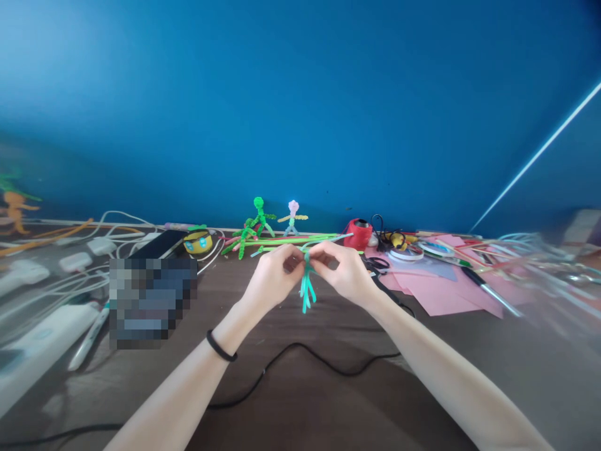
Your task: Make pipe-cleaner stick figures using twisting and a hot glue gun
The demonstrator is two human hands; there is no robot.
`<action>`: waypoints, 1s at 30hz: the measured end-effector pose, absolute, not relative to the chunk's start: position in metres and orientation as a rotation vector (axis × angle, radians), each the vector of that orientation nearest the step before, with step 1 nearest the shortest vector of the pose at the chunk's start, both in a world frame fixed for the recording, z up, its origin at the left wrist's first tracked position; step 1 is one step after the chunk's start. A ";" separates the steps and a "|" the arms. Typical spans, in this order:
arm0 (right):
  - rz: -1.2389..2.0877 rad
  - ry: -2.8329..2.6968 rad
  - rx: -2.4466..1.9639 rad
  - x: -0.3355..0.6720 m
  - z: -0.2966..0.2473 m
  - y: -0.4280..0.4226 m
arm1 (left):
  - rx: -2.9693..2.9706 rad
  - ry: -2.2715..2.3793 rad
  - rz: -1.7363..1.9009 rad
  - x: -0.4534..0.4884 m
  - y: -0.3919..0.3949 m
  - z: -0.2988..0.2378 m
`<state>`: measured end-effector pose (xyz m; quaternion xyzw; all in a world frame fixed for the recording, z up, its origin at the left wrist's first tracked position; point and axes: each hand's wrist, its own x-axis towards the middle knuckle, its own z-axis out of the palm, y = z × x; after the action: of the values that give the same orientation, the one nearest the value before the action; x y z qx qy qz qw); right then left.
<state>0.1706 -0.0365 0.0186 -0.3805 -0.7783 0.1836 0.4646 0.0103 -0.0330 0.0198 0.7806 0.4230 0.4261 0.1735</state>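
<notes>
A bundle of teal pipe cleaners (307,291) hangs in the middle, its several strands pointing down over the table. My left hand (282,269) pinches it near the top from the left, thumb and forefinger closed. From the other side my right hand (342,269) pinches the same spot, with its fingertips almost touching the left ones. Pale ends stick out sideways above the fingers. Behind my hands stand a green pipe-cleaner figure (259,216) and a pink-headed one (292,216). More green pipe cleaners (282,240) lie along the back.
Pink paper sheets (441,291), scissors (378,264), ribbon rolls (406,253) and a pen (491,291) lie to the right. A red object (359,235) stands at the back. White cables, a power strip (47,351) and a yellow tape measure (198,242) are left. A black cord (300,346) crosses the table.
</notes>
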 end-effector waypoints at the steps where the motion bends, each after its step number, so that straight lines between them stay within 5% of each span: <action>1: 0.432 -1.915 -0.941 0.170 0.018 -0.037 | 2.220 1.210 1.207 0.011 -0.034 0.020; 30: 0.439 -1.884 -0.903 0.169 0.016 -0.039 | 1.890 1.148 1.178 0.014 -0.032 0.020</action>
<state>0.1687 -0.0387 0.0162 -0.3706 -0.7731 0.1801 0.4821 0.0137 -0.0316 0.0198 0.7166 0.4351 0.4465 0.3128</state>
